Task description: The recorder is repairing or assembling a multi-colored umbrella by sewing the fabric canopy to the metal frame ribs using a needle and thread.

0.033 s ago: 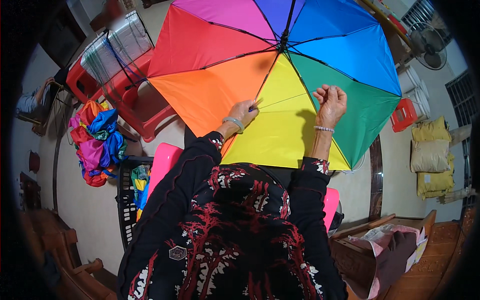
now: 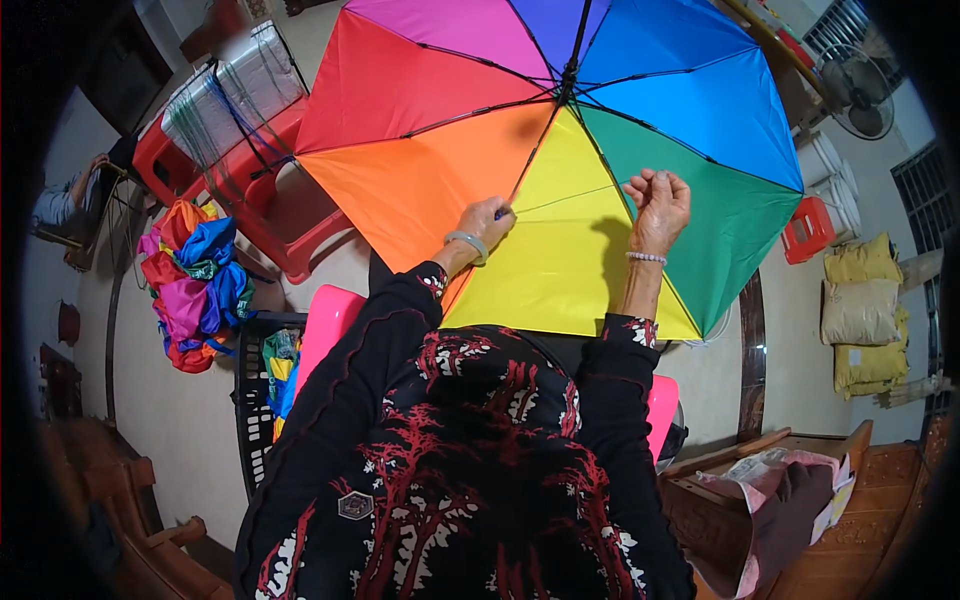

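An open rainbow umbrella (image 2: 575, 270) lies before me with its inside up, showing black ribs and a dark shaft (image 2: 570, 70). My left hand (image 2: 482, 225), wearing a pale bangle, is closed at the rib between the orange and yellow panels. A small dark blue bit shows by its fingertips, too small to name. From there a thin thread (image 2: 565, 200) stretches across the yellow panel to my right hand (image 2: 659, 212). The right fingers are curled and pinched on the thread over the green panel, with a beaded bracelet on that wrist.
Folded colourful umbrellas (image 2: 198, 285) are heaped at the left, beside a black basket (image 2: 258, 420) with more coloured cloth. Red stools (image 2: 285, 215) bear a strapped white box (image 2: 235, 95). At right stand a fan (image 2: 857, 90), yellow sacks (image 2: 862, 320) and a wooden chair (image 2: 700, 520).
My right hand has shifted very slightly left. My left hand has turned a little at the rib. The umbrella has not moved.
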Available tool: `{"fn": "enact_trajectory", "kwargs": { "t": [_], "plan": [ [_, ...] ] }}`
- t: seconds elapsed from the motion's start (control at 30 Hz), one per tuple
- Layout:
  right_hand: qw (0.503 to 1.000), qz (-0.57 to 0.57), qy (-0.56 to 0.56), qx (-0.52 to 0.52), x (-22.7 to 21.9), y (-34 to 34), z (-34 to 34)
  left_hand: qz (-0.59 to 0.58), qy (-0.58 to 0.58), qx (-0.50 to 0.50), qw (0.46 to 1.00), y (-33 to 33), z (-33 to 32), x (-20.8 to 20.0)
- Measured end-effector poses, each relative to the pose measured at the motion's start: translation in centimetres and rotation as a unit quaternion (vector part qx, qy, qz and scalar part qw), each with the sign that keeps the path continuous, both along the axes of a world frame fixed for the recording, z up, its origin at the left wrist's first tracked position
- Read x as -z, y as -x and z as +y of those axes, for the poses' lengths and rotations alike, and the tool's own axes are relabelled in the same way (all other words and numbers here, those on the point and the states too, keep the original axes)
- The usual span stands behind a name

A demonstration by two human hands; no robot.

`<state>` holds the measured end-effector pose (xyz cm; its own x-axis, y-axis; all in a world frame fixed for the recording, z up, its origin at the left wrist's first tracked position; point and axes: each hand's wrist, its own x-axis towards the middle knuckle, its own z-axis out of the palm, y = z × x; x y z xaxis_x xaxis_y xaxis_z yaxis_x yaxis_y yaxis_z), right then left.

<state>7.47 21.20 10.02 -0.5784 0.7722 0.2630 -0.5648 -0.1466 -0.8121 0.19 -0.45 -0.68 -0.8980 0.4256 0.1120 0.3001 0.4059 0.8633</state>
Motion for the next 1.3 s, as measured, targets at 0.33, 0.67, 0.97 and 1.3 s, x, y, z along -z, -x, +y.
{"fn": "enact_trajectory", "kwargs": {
  "t": [0.33,0.67,0.97,1.3],
  "plan": [
    [0.895,-0.212,-0.369,-0.136,4.8,0.6,-5.4,-0.270,-0.200,-0.112,0.935,0.9,-0.9,-1.5],
    [0.835,-0.275,-0.399,-0.260,8.1,1.3,-8.6,-0.252,-0.238,-0.132,0.929,0.3,-1.4,-2.1],
    [0.801,-0.282,-0.458,-0.263,9.7,2.1,-10.1,-0.242,-0.222,-0.133,0.935,0.2,-1.1,-1.8],
    [0.839,-0.254,-0.385,-0.287,11.7,3.0,-10.0,-0.187,-0.137,-0.151,0.961,1.0,-0.9,-1.7]
  ]
}}
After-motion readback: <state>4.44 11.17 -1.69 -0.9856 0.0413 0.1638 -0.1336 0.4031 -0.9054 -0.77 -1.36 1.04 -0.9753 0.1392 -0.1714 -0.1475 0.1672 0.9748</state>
